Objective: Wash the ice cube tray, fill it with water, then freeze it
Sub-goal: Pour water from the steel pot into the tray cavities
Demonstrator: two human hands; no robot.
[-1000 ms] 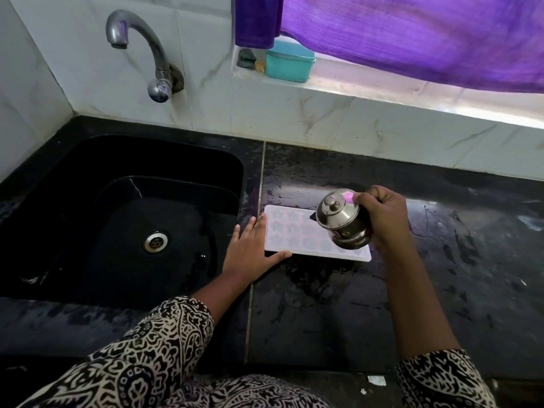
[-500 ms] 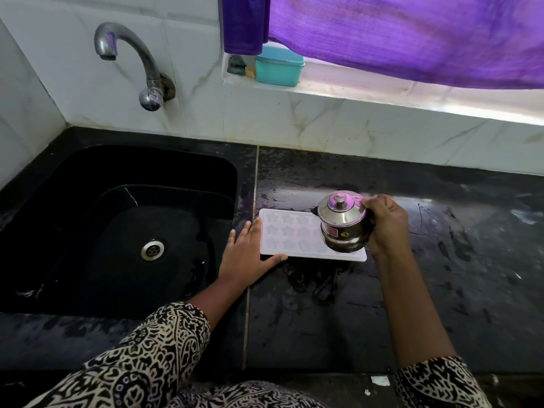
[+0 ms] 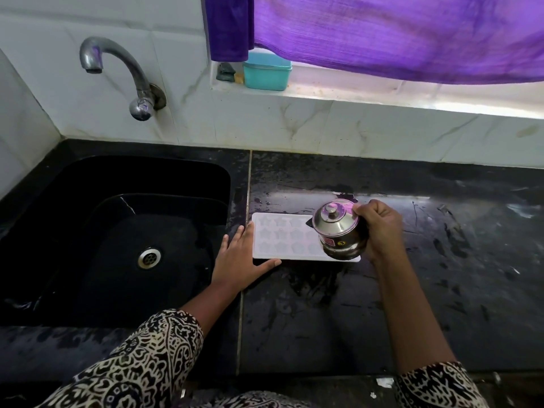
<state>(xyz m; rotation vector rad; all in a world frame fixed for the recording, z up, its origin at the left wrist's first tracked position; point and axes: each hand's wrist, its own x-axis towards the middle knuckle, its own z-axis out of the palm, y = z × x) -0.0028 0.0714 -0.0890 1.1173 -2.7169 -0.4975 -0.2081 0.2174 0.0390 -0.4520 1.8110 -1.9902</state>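
Observation:
A white ice cube tray (image 3: 282, 238) with star-shaped cells lies flat on the black counter, just right of the sink. My left hand (image 3: 240, 260) lies flat against the tray's left edge, fingers straight, thumb along its front edge. My right hand (image 3: 381, 228) grips a small lidded steel pot (image 3: 338, 231) with a spout, held over the tray's right end and covering it. The pot tilts slightly left, its spout pointing at the cells. I cannot tell whether water is flowing.
The black sink (image 3: 117, 240) with its drain (image 3: 149, 257) is at the left, under a steel tap (image 3: 123, 75). The counter (image 3: 441, 275) is wet and streaked. A teal box (image 3: 267, 72) sits on the window ledge beneath a purple curtain (image 3: 382, 33).
The pot has come more upright in my right hand and shifted a little toward the tray's right end. My left hand stays at the tray's left edge.

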